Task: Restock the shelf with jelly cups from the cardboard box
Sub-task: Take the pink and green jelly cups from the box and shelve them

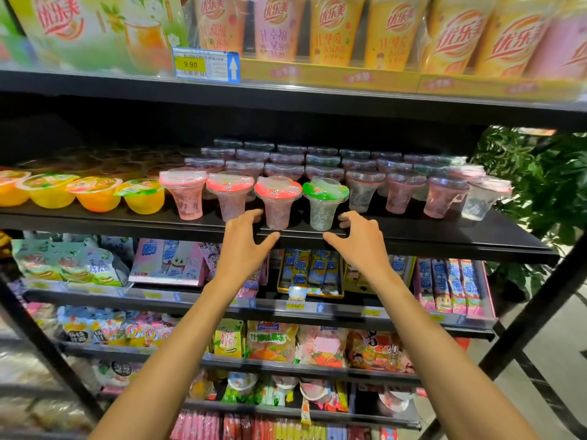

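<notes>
Fingers (pixel 253 214) splayed, left hand (pixel 246 246) and right hand (pixel 362 246) beside jelly cups (pixel 278 203)

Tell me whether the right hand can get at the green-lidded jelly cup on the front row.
Probably yes. The right hand hovers open just right of the green-lidded cup, at the front edge of the shelf, with nothing between them.

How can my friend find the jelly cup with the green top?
Look at the black metal shelf below the tall orange and pink drink cups. Along its front edge stands a row of clear plastic jelly cups. The one just left of the person's right hand is it: the only front cup with a green lid.
</notes>
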